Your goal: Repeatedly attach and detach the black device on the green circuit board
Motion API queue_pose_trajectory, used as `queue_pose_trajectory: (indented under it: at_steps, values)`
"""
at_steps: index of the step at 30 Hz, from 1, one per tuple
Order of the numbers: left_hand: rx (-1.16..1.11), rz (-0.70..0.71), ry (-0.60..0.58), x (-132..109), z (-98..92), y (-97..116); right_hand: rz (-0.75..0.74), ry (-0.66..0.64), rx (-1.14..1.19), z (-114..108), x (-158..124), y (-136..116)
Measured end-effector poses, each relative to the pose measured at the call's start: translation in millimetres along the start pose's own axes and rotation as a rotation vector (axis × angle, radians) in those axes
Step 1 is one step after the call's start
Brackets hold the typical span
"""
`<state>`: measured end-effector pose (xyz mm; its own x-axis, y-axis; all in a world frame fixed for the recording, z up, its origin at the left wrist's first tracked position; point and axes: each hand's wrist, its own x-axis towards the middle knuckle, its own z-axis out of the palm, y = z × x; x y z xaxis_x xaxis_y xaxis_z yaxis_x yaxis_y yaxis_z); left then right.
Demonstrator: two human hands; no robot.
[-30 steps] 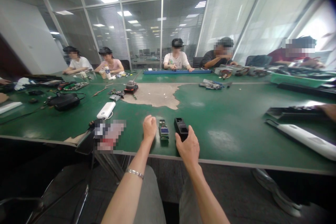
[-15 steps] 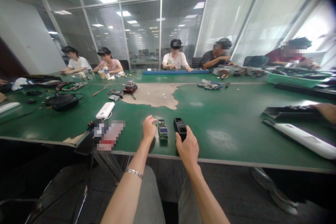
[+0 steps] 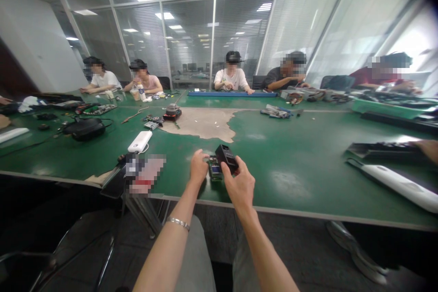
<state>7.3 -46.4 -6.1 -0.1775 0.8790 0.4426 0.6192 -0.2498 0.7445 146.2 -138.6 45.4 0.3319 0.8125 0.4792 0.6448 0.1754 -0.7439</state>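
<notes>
Recessed black oblong casing (image 3: 226,157) in right grip (image 3: 241,179), hold of left grip (image 3: 199,169) unclear

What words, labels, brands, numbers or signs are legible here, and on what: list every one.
None can be read.
White device left of centre: any marking too small.
Far bottle: markings too small.
Pixelated item left of the hands: blurred out.
Circuit board and black casing: no legible characters.
</notes>
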Motion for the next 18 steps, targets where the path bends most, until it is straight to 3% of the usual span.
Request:
queue_pose_trajectory:
  at_steps: [8, 18]
  values:
    - [-0.166, -0.074, 0.187, 0, -0.6, -6, -0.064, -0.095, -0.282, 17, -5, -23]
    - [-0.206, -0.083, 0.252, 3, -1.2, -7, -0.135, -0.121, -0.36, 25, -21, -18]
